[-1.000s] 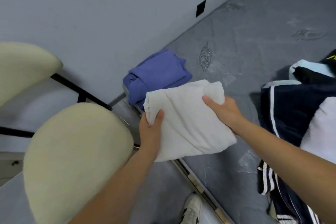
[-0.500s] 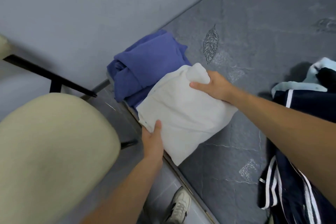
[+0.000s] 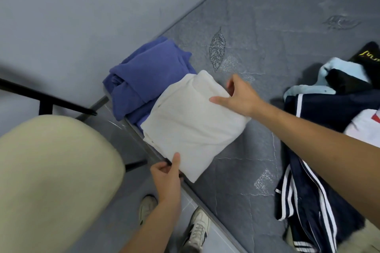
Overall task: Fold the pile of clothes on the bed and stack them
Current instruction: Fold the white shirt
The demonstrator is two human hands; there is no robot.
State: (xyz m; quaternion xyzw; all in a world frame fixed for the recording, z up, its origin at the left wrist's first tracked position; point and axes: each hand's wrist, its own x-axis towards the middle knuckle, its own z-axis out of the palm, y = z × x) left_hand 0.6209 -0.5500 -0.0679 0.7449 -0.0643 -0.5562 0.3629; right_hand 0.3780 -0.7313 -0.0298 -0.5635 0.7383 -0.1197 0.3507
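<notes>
- Nearest me, a pair of white shoes [image 3: 195,230] stands on the floor just below the bed's metal edge [image 3: 207,209]; a cream chair cushion [image 3: 51,181] fills the space to the left of that edge.
- The left hand [image 3: 167,176] sits right at the bed's edge, thumb laid on the near corner of the folded white garment [image 3: 191,125]; the fingers curl under that corner, so the pinch looks light, though I cannot tell how much cloth they hold.
- The white garment lies on the grey bed [image 3: 236,170], its left side hanging slightly past the bed's edge and its far part overlapping the folded blue garment [image 3: 144,80].
- The right hand [image 3: 240,98] hovers at the white garment's far right corner; its fingers are spread apart, only the thumb brushing the cloth.
- Off to the right of the white garment, well apart from it, the unfolded pile [image 3: 329,129] waits; navy striped cloth, pale blue and black pieces.
- What could go wrong, to my eye: the white garment sits only partly on the blue one and close to the bed's edge; letting go now may leave a crooked stack, or the overhang could drag the fold open and slip it toward the floor.
</notes>
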